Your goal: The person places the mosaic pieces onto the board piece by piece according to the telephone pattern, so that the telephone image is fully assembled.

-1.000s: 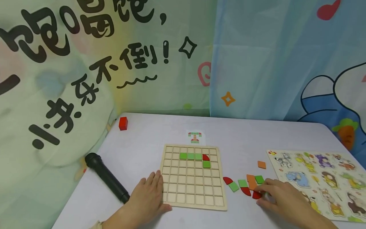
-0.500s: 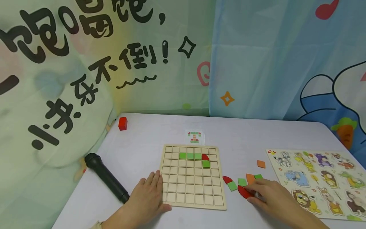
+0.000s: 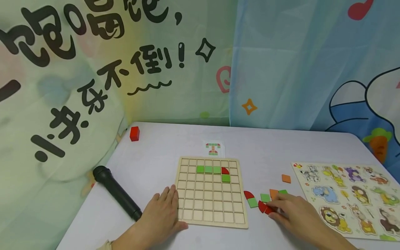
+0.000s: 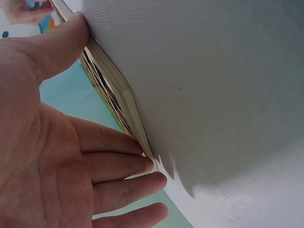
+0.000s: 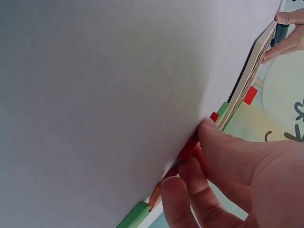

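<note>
My left hand (image 3: 160,213) lies with straight fingers against the left edge of a wooden grid board (image 3: 212,205); in the left wrist view, the thumb and fingertips touch the board's side. Three green squares (image 3: 208,169), a red quarter-circle (image 3: 225,171) and another green square (image 3: 226,178) sit in its cells. Right of the board, my right hand (image 3: 292,210) pinches a red quarter-circle tile (image 5: 189,147) between thumb and finger, low over the table. It meets another red quarter-circle (image 3: 261,206). Green tiles (image 3: 265,198) and an orange tile (image 3: 273,193) lie around the fingertips, partly covered.
A small pattern card (image 3: 213,149) lies behind the board. On the right is an animal puzzle board (image 3: 350,198), with a lone orange square (image 3: 286,178) beside it. A black microphone (image 3: 117,192) lies left; a red block (image 3: 134,133) stands at the back left.
My right hand has moved left with the red quarter-circle, up against the other red one. That other one has shifted slightly left. My left hand stays at the board.
</note>
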The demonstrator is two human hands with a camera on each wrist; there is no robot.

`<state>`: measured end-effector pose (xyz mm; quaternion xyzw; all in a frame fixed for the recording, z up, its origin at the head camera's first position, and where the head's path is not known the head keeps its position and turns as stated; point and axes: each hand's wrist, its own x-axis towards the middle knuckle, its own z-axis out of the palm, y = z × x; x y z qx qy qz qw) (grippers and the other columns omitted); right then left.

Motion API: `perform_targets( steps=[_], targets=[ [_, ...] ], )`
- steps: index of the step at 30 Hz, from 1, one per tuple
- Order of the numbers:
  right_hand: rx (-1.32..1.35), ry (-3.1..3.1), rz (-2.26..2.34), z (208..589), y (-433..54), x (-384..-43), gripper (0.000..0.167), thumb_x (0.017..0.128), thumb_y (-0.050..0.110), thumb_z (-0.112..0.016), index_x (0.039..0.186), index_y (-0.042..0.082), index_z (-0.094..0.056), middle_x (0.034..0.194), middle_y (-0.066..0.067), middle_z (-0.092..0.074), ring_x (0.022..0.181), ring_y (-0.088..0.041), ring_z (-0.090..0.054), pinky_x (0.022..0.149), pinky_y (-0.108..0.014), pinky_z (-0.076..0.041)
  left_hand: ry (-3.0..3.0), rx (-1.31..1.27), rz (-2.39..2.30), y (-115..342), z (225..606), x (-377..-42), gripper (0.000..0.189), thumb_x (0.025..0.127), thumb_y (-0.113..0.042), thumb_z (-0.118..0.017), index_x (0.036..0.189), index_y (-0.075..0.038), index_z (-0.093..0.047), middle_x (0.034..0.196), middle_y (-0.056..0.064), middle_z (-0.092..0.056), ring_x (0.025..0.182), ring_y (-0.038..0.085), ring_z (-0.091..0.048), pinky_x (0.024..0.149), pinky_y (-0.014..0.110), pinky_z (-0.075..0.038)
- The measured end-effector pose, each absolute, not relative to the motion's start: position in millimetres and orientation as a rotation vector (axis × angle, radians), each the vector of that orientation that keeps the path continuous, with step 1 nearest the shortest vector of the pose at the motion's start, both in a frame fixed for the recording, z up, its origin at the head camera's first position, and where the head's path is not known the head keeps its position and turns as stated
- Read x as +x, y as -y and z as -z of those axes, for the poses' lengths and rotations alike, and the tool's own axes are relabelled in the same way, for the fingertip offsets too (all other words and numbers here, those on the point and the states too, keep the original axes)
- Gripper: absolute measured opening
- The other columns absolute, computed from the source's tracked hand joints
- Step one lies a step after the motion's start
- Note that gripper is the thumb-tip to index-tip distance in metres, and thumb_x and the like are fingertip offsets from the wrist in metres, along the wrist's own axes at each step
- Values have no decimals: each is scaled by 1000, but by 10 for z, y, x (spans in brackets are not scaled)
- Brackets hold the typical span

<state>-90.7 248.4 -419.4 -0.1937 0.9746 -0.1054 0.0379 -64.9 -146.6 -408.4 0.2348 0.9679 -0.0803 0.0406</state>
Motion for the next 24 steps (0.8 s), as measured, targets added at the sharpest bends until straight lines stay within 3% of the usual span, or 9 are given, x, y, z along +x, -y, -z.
perform_targets(
  steps=[5,12,18,24],
  targets=[
    [-576,-3004,228,4162,-2500,-920,27,82,34,-85,106,24,-80,96,14,-70,76,1,-55,70,-27,-51,-2973,717,243,1469,4076,-650,97,91,-72,-56,145,8,-50,154,24,-50,141,35,-53,105,50,-50],
    [-777,-3100,211,3979,-2396,-1010,23,84,31,-84,105,21,-80,86,15,-62,70,2,-47,63,-21,-45,-2979,716,261,1477,4064,-650,97,91,-72,-55,144,8,-51,153,24,-51,140,35,-54,105,49,-50],
    [-1066,-3144,304,3823,-2062,-1202,24,82,26,-86,105,18,-80,89,12,-68,72,0,-56,64,-22,-47,-2943,693,189,1469,4060,-651,98,90,-71,-57,145,9,-49,155,26,-48,142,36,-52,107,52,-49],
    [-1256,-3084,338,3804,-1595,-1446,22,86,24,-83,105,14,-80,87,6,-68,67,-4,-53,62,-21,-39,-2951,698,213,1458,4054,-648,98,91,-72,-56,145,9,-49,155,25,-49,142,35,-52,107,51,-49]
  ],
)
